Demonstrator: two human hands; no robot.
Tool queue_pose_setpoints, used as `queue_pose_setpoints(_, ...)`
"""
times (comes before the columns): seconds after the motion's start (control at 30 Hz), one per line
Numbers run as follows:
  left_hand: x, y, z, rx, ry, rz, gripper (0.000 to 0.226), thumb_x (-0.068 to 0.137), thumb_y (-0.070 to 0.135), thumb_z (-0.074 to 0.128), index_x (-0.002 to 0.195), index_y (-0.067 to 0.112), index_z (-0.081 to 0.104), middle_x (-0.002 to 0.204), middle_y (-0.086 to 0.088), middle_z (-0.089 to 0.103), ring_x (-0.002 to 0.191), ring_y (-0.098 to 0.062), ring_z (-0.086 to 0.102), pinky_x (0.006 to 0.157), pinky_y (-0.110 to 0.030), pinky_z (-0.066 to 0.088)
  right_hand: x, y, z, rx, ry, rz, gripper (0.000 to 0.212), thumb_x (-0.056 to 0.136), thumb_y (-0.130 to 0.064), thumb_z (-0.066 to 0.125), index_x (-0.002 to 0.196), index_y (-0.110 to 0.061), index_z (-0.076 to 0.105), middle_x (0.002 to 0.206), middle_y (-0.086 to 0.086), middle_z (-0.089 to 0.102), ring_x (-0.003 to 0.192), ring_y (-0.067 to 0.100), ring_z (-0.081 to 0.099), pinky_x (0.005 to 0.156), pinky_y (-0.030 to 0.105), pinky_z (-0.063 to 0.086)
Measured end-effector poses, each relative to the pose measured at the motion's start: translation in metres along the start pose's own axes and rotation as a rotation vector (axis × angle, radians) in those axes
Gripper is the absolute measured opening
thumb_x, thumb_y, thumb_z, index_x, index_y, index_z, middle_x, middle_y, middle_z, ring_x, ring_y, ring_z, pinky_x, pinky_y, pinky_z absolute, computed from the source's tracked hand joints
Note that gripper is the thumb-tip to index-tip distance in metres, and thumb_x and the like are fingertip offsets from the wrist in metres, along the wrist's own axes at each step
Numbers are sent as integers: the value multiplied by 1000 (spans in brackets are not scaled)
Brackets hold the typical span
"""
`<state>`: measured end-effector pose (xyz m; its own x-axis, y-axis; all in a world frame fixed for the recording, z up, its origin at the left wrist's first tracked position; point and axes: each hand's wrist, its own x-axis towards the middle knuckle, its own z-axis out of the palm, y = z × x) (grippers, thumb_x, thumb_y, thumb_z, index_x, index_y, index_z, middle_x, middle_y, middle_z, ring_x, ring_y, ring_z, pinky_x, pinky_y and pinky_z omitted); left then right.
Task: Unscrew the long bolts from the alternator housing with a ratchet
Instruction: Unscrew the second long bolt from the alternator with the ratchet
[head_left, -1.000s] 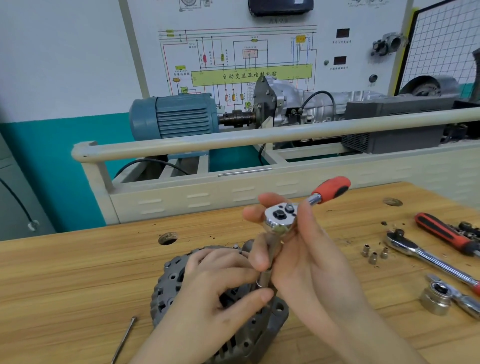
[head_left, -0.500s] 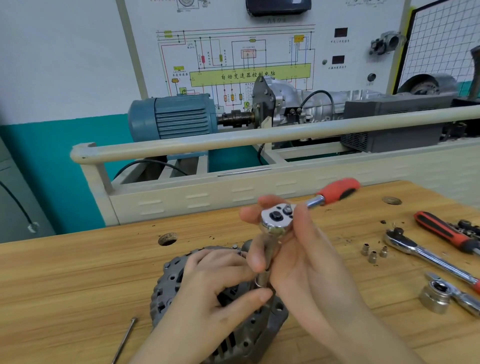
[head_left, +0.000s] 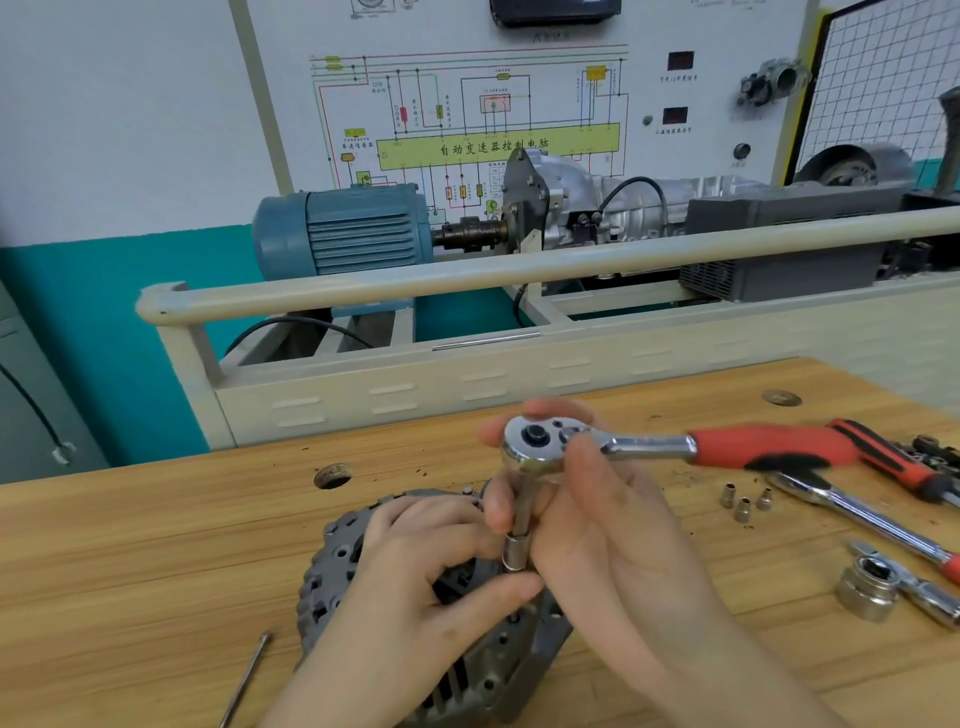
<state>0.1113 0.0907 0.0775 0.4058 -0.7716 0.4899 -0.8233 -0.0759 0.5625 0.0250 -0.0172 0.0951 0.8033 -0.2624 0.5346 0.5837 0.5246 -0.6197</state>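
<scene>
Your ratchet (head_left: 535, 447) handle has swung from upper right toward the right edge: one loosening stroke, I judge. Your right hand (head_left: 597, 525) wraps its head and extension; your left hand (head_left: 441, 566) grips the alternator housing (head_left: 332, 566), bottom centre.

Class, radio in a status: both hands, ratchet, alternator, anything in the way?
Right hand grips red-handled chrome ratchet at its head. Left hand pinches socket over grey alternator housing. Nothing blocking.

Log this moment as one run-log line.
step: unscrewing bolt | right hand: grips ratchet head | left hand: steadies socket on alternator
</scene>
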Motion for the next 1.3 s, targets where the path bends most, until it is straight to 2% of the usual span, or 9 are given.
queue_pose_setpoints(0.13, -1, -2, -1, 88, -59, 39, 61, 65, 72, 32, 97, 34, 68, 102, 30, 58, 115, 15, 34, 101, -11, 11, 2, 0, 0, -19, -1, 28, 34, 76, -43, 67, 100, -19, 68, 93, 3, 70, 65, 12, 62, 65, 23, 50)
queue_pose_setpoints(0.23, -1, -2, -1, 67, -42, 35, 62, 64, 72, 35, 90, 28, 71, 100, 27, 61, 115, 14, 36, 101, -11, 12, 2, -1, -1, -11, -11, 49, 36, 75, -44, 69, 101, -19, 69, 92, 4, 70, 64, 12, 62, 65, 22, 50)
queue_pose_setpoints(0.37, -1, 1, 0, -22, 16, 23, 47, 61, 66, 48, 75, 26, 68, 107, 33, 52, 106, 18, 39, 92, -4, 17, 0, 0, 1, -40, -21, 43, 35, 67, -40, 77, 94, -19, 70, 90, 2, 70, 65, 11, 62, 64, 23, 50)
queue_pose_setpoints(0.57, -1, 3, 0, -29, 37, 13, 55, 58, 67, 47, 84, 25, 71, 115, 40, 41, 106, 28, 30, 85, 5, 13, -3, 0, 2, -39, -10, 21, 36, 59, -35, 84, 89, -22, 69, 90, 4, 69, 66, 13, 62, 67, 23, 50)
queue_pose_setpoints(0.77, -2, -2, -1, 60, -43, 41, 57, 66, 71, 36, 94, 33, 68, 105, 28, 58, 114, 15, 36, 100, -10, 13, 2, -1, 1, -15, 32, 13, 34, 67, -41, 77, 92, -20, 69, 85, 6, 69, 62, 13, 60, 62, 24, 50)
queue_pose_setpoints(0.9, 0, -1, 1, 18, -11, 25, 57, 61, 77, 42, 78, 31, 72, 104, 29, 57, 108, 12, 43, 98, -15, 18, 2, -3, 0, -5, 62, 13, 36, 58, -38, 83, 87, -21, 71, 85, 4, 69, 60, 14, 60, 60, 25, 50)
queue_pose_setpoints(1.03, 1, 2, 1, -6, 34, 10, 32, 56, 82, 44, 65, 55, 60, 94, 39, 53, 99, 19, 42, 89, -5, 18, -1, -3, 3, -52, 86, -5, 39, 48, -33, 89, 79, -22, 69, 84, 4, 69, 59, 15, 61, 59, 25, 50)
queue_pose_setpoints(1.2, -1, -1, 3, -18, 63, -25, 52, 54, 70, 49, 71, 26, 73, 110, 37, 48, 104, 23, 36, 87, 2, 14, 0, -3, 2, -47, 50, -4, 34, 58, -36, 83, 86, -21, 70, 89, 4, 70, 63, 15, 62, 61, 25, 50)
queue_pose_setpoints(1.3, -1, -1, 2, -12, 38, 3, 61, 55, 79, 45, 74, 28, 70, 109, 32, 51, 106, 17, 39, 89, 0, 15, 1, -3, 0, -80, 7, 16, 31, 72, -43, 71, 94, -22, 69, 94, 2, 70, 66, 12, 61, 64, 24, 50)
